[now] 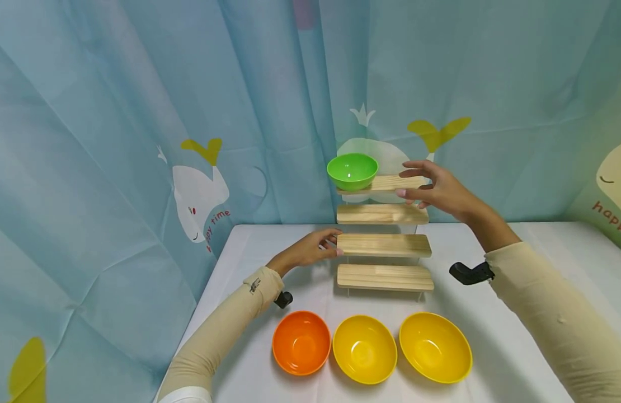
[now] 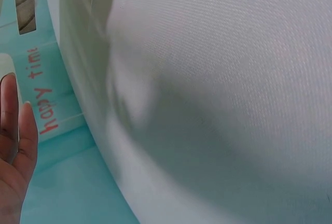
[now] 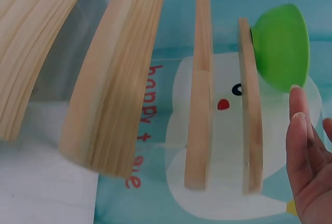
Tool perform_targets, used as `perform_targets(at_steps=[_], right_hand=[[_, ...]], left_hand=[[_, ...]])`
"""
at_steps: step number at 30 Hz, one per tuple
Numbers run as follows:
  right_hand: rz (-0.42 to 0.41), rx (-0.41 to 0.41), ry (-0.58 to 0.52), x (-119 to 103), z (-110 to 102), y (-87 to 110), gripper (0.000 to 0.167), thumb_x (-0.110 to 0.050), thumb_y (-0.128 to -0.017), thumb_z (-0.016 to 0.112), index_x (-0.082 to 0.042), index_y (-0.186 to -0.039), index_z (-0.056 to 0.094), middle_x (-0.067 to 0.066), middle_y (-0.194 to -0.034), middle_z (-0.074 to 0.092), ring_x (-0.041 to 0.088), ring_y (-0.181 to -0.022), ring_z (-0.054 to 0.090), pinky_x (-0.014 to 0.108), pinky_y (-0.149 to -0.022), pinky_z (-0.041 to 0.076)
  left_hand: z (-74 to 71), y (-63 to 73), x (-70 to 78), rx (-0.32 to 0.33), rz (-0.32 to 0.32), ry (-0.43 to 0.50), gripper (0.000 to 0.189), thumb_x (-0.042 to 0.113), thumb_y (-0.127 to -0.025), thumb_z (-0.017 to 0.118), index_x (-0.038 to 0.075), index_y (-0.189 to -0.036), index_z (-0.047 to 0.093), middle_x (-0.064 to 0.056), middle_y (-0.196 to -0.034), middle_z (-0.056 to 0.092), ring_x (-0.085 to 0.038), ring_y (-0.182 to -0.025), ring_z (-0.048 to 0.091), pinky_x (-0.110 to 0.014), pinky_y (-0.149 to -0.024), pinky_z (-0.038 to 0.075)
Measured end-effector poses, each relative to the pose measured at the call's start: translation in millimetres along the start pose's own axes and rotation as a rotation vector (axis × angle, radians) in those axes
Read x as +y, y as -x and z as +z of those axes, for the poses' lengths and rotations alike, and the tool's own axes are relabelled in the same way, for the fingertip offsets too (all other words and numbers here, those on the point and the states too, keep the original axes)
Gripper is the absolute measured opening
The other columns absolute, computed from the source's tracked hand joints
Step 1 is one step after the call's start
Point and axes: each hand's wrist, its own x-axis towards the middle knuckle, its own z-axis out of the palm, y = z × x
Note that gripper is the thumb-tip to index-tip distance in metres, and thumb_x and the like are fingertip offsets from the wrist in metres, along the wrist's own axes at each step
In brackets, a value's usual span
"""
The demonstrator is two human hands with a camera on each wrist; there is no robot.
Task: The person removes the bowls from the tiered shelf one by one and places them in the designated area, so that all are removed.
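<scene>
My left hand (image 1: 310, 248) is at the left end of the second-lowest plank (image 1: 383, 245) of a wooden tiered stand. Its thumb and fingertips are close to that end; whether they touch it I cannot tell. In the left wrist view the same hand (image 2: 13, 156) shows extended fingers. My right hand (image 1: 436, 187) hovers before the right end of the top plank (image 1: 398, 182), fingers spread and holding nothing. A green bowl (image 1: 352, 172) stands upright on that plank's left half. The right wrist view shows the green bowl (image 3: 282, 47) beyond the right fingertips (image 3: 296, 116).
In front of the stand, an orange bowl (image 1: 301, 343) and two yellow bowls, a middle one (image 1: 365, 350) and a right one (image 1: 435, 348), stand in a row on the white tabletop (image 1: 245, 380). A pale blue curtain (image 1: 290, 84) with whale prints hangs behind.
</scene>
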Motion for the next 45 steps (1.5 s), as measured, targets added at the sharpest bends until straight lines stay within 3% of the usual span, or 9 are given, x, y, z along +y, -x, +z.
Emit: perform_targets(at_steps=[11,23,31,36,42,45], right_hand=[[0.016,-0.013,-0.066,-10,15,-21.1,0.08,-0.033,-0.093,0.073,-0.018,-0.157,0.027,0.01,-0.155,0.041,0.021,-0.098,0.071,0.038,-0.078,0.058],[0.053,-0.037,-0.106,-14,35,-43.8,0.1,-0.037,-0.091,0.075,-0.017,-0.162,0.008,0.013,-0.16,0.031,0.022,-0.102,0.07,0.049,-0.09,0.056],[0.079,-0.036,-0.164,-14,45,-56.9,0.105,-0.036,-0.09,0.076,-0.016,-0.162,0.003,0.017,-0.16,0.028,0.021,-0.1,0.071,0.05,-0.092,0.056],[0.086,-0.044,-0.186,-17,51,-62.4,0.106,-0.036,-0.09,0.076,-0.016,-0.162,0.0,0.02,-0.16,0.025,0.019,-0.096,0.072,0.043,-0.088,0.058],[0.068,-0.048,-0.224,-16,54,-66.0,0.104,-0.03,-0.09,0.075,-0.017,-0.161,0.0,0.022,-0.15,0.036,0.021,-0.095,0.074,0.049,-0.088,0.057],[0.063,-0.042,-0.234,-15,56,-66.8,0.103,-0.028,-0.09,0.076,-0.017,-0.16,0.002,0.022,-0.146,0.041,0.023,-0.095,0.074,0.046,-0.085,0.058]], left_hand=[[-1.6,-1.5,-1.7,0.003,0.024,-0.005,0.06,0.032,-0.1,0.065,0.011,-0.152,0.043,-0.014,-0.141,0.055,-0.025,-0.116,0.062,-0.033,-0.097,0.053],[0.3,0.4,-1.1,0.002,-0.004,-0.008,0.058,0.033,-0.1,0.064,0.015,-0.152,0.044,-0.013,-0.141,0.055,-0.025,-0.118,0.062,-0.032,-0.096,0.053],[0.1,-0.5,0.4,-0.007,-0.019,-0.003,0.058,0.033,-0.1,0.064,0.014,-0.152,0.044,-0.013,-0.142,0.055,-0.025,-0.119,0.062,-0.03,-0.094,0.054],[0.8,-1.1,0.9,-0.007,-0.008,-0.005,0.058,0.031,-0.1,0.064,0.013,-0.151,0.044,-0.014,-0.14,0.056,-0.025,-0.118,0.062,-0.03,-0.094,0.054],[3.2,-2.3,2.3,-0.007,-0.006,-0.006,0.057,0.029,-0.1,0.064,0.012,-0.151,0.044,-0.014,-0.138,0.056,-0.026,-0.117,0.063,-0.03,-0.095,0.054],[3.7,-2.6,2.3,-0.008,-0.003,-0.009,0.058,0.03,-0.1,0.064,0.011,-0.151,0.044,-0.014,-0.138,0.056,-0.026,-0.117,0.063,-0.031,-0.096,0.053]])
